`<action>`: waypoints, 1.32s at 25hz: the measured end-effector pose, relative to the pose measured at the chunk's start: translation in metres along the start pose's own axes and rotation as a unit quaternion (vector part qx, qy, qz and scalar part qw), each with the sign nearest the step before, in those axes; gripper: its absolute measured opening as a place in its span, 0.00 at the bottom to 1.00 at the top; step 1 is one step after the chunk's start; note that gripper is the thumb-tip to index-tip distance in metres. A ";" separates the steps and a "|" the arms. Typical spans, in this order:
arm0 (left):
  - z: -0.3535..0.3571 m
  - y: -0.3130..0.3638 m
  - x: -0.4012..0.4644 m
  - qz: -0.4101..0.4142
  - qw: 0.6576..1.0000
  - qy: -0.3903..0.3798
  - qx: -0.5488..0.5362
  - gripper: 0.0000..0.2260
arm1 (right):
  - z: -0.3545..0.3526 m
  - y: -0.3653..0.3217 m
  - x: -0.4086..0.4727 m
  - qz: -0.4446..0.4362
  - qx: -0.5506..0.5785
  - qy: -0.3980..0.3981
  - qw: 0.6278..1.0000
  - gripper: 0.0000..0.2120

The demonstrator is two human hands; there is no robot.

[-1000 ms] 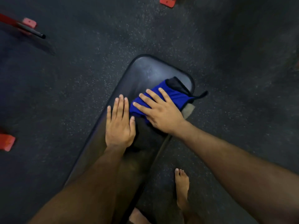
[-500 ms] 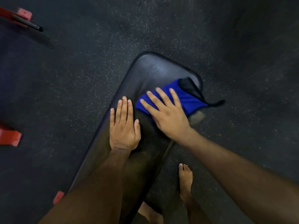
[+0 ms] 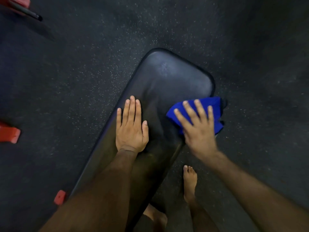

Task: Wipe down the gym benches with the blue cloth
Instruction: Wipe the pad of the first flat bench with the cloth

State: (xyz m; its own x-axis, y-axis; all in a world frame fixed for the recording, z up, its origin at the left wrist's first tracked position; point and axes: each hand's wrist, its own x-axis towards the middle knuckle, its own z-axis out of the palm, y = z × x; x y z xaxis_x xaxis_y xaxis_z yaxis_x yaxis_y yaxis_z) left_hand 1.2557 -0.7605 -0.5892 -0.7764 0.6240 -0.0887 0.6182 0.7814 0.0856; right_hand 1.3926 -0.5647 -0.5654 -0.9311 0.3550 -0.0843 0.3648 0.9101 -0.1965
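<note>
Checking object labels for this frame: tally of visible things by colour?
Blue: 1, blue cloth under the right hand
Black: 2, bench pad under the left hand, bar tip at top left
Red: 3, pieces on the floor
Total: 6
</note>
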 end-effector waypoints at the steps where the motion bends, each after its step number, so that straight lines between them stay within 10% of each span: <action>1: 0.000 -0.001 0.000 0.003 1.000 0.001 0.001 0.31 | 0.004 -0.016 0.004 -0.031 -0.005 0.000 0.999 0.30; 5: 0.004 -0.001 -0.001 0.010 1.000 0.014 0.003 0.31 | 0.007 -0.047 0.103 -0.146 -0.019 0.016 0.989 0.26; 10: 0.004 0.001 -0.001 0.008 1.000 0.016 -0.004 0.31 | 0.001 0.002 0.144 -0.014 -0.029 0.052 0.998 0.23; 19: 0.006 -0.003 -0.005 0.011 1.000 0.000 -0.010 0.32 | -0.010 0.024 0.029 0.191 0.292 0.165 0.922 0.19; 33: -0.119 -0.066 -0.125 0.060 0.972 -0.122 -0.193 0.34 | -0.078 -0.134 -0.230 0.248 0.455 0.048 0.854 0.17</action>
State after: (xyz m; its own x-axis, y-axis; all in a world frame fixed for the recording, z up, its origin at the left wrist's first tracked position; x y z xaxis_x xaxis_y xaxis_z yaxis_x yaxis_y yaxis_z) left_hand 1.2976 -0.8915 -0.4655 -0.6197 0.7315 -0.2844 0.5735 0.6695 0.4722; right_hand 1.5577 -0.7516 -0.4432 -0.6412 0.7041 -0.3050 0.5272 0.1154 -0.8419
